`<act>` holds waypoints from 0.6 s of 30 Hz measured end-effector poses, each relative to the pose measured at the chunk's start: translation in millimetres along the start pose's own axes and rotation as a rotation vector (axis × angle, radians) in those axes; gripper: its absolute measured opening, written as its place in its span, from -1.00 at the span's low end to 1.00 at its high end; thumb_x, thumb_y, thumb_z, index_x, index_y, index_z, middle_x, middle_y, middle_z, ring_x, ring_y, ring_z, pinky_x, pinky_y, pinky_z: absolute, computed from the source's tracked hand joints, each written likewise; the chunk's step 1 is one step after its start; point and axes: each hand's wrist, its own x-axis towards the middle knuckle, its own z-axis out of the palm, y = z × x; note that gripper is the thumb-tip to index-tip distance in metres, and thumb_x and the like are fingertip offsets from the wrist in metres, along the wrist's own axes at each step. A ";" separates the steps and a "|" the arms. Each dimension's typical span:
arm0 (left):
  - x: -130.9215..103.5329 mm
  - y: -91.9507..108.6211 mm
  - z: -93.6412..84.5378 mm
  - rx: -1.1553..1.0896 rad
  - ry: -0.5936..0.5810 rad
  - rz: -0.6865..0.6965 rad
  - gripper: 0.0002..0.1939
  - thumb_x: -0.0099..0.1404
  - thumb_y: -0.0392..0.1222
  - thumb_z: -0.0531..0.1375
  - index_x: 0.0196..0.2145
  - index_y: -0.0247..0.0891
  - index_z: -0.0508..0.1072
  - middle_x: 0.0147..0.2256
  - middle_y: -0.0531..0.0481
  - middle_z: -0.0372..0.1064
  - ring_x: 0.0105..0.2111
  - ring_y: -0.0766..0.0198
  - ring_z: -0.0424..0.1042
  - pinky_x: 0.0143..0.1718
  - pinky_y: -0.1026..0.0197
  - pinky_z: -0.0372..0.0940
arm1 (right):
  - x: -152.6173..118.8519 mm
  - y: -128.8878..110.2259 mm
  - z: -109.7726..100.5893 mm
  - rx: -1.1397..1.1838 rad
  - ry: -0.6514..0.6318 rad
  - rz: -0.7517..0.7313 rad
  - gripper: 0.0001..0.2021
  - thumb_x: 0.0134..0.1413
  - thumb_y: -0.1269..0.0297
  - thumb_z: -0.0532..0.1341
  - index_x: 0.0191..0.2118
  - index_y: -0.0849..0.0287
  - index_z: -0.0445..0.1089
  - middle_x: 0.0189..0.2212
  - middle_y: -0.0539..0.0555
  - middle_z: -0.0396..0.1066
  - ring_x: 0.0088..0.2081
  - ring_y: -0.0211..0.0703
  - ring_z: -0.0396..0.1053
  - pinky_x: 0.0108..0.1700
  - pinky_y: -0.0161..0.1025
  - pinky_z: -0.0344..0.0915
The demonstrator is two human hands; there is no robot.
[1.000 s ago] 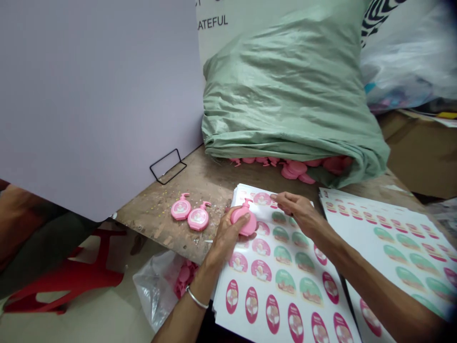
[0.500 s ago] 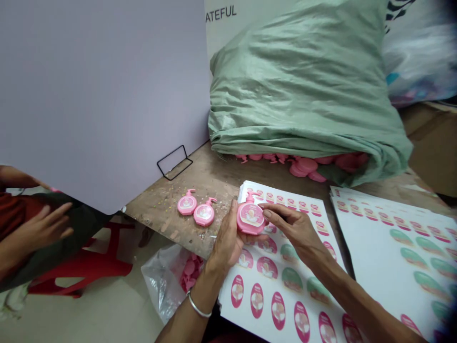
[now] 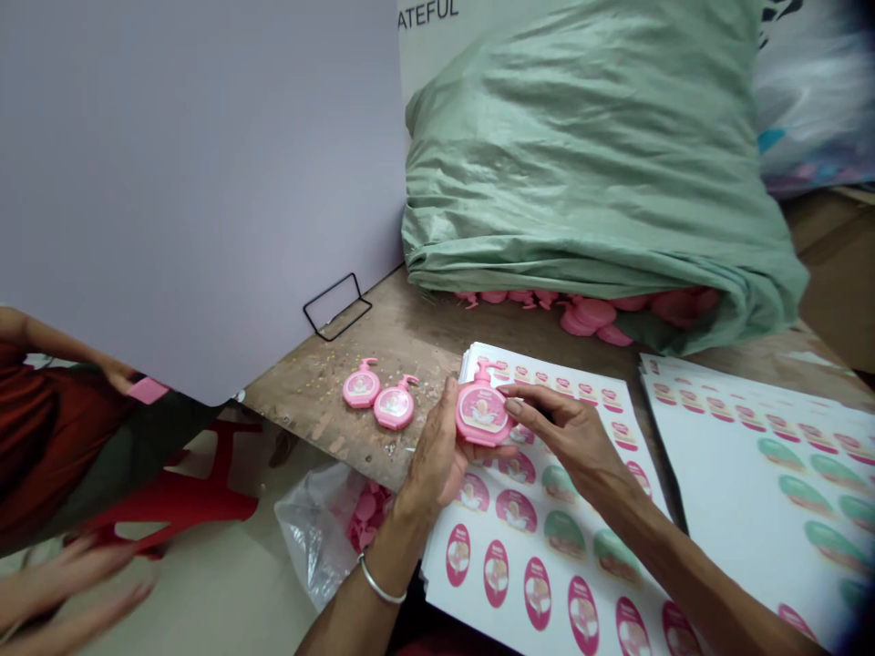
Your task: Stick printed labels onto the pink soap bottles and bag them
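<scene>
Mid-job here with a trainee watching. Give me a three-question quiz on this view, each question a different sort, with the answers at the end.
1. Fill in: the left hand supports a pink pump bottle with a ____ on its front.
2. True or false: the silver bangle is on the right wrist.
3. How many labelled bottles lie on the table, out of the hands?

Key: 1. label. 2. False; the silver bangle is on the left wrist. 3. Two.

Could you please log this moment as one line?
left hand: holding labelled pink bottle | right hand: at bottle's edge | sticker sheets, two other labelled bottles: on table
</scene>
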 end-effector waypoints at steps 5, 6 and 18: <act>-1.3 2.1 1.4 0.012 0.007 0.005 -0.54 0.36 0.09 0.09 -0.01 -0.32 0.47 -0.08 -0.19 0.48 -0.16 0.07 0.50 -0.23 0.06 0.51 | 0.1 -0.4 1.8 0.014 0.022 -0.008 -0.59 -0.08 -0.06 0.34 -0.20 0.15 0.56 -0.46 0.03 0.45 -0.41 -0.18 0.34 -0.33 -0.23 0.28; -1.5 2.4 1.5 0.014 0.012 0.006 -0.54 0.36 0.09 0.08 -0.01 -0.33 0.46 -0.08 -0.19 0.49 -0.16 0.07 0.50 -0.23 0.06 0.51 | 0.4 -0.4 1.6 0.012 0.017 -0.011 -0.59 -0.09 -0.06 0.34 -0.20 0.15 0.57 -0.46 0.03 0.44 -0.41 -0.19 0.34 -0.34 -0.24 0.28; -3.1 3.1 0.1 0.026 0.005 0.044 -0.51 0.36 0.12 0.07 -0.05 -0.35 0.49 -0.11 -0.19 0.48 -0.14 0.09 0.49 -0.24 0.11 0.51 | 1.8 -5.7 1.4 0.003 0.012 -0.017 -0.60 -0.13 -0.05 0.36 -0.25 0.16 0.57 -0.43 0.07 0.50 -0.41 -0.16 0.38 -0.39 -0.26 0.31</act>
